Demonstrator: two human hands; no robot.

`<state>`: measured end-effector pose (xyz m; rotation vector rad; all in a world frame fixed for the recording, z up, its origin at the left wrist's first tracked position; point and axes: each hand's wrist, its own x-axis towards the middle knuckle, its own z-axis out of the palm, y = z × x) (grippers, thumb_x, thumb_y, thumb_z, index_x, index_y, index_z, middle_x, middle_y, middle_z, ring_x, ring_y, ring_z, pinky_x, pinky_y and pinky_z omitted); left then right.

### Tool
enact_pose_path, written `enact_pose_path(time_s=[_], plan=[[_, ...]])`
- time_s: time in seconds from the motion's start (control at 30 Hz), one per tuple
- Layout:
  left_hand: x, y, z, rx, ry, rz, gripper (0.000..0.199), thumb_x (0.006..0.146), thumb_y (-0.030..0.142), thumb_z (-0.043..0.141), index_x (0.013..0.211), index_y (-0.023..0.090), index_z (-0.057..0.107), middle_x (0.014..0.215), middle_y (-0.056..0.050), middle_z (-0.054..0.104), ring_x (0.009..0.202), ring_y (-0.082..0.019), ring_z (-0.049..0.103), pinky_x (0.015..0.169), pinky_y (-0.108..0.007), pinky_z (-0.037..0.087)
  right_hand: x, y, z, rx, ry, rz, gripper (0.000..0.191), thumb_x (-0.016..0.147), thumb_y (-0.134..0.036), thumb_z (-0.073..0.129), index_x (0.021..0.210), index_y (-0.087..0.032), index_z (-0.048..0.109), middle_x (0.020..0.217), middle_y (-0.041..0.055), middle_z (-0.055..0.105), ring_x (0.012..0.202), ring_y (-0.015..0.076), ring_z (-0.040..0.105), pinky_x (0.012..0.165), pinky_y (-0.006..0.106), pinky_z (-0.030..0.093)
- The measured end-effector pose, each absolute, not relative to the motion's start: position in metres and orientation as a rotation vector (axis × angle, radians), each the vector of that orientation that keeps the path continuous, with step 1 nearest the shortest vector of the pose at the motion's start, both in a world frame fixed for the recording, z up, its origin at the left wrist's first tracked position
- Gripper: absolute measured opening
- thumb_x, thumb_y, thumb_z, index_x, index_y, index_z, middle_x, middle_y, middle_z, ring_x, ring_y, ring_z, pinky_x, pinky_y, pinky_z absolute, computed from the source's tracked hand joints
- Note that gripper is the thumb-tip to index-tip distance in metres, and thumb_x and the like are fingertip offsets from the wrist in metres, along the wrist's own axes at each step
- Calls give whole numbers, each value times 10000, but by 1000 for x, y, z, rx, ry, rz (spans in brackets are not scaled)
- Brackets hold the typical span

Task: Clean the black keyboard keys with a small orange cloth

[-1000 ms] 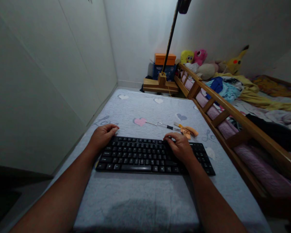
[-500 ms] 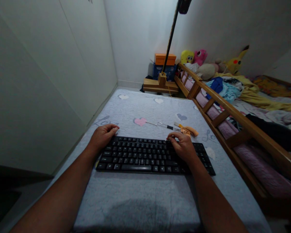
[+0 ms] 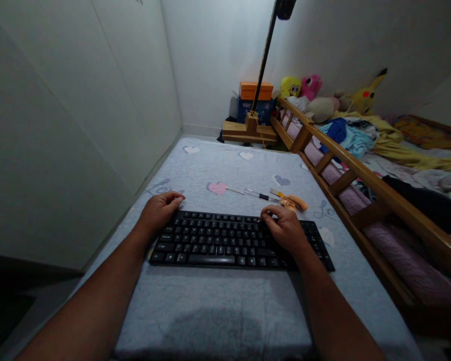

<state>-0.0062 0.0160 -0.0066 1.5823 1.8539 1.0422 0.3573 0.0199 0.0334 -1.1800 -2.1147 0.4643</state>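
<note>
A black keyboard [image 3: 214, 240] lies flat on the cloth-covered surface in front of me. At its upper left corner is my left hand [image 3: 161, 209], with fingers curled and the thumb tip close to the index fingertip; whatever may be between them is hidden. My right hand [image 3: 285, 228] is over the right part of the keys, thumb and fingers drawn together near the far edge in a pinch. What they hold, if anything, I cannot make out. Beyond the keyboard lie a thin wire tool with a black grip [image 3: 263, 196] and a bunched orange item [image 3: 293, 202].
A pale quilted cover [image 3: 225, 168] with hearts spreads under everything. Along the right runs a wooden bed rail [image 3: 346, 158], with bedding and plush toys behind it. A stand on a wooden base [image 3: 248, 133] rises at the far end, by an orange box [image 3: 256, 91]. White panels [image 3: 97, 110] border the left.
My right hand has shifted very slightly to the right. The left hand and the keyboard are almost exactly where they were.
</note>
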Motion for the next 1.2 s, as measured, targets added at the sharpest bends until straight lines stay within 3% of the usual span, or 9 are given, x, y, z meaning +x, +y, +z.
enact_pose_path(time_s=[1.2], plan=[[-6,17,-7,1564,1863,1044,380,750,508,588,876,194,762,886,-47,774,858,-274,692,838,-373,517,348,18,25,-1099,-2134,492,155,891,-181,553,823,-213,688,829,55,750,812,220,681,797,347,474]])
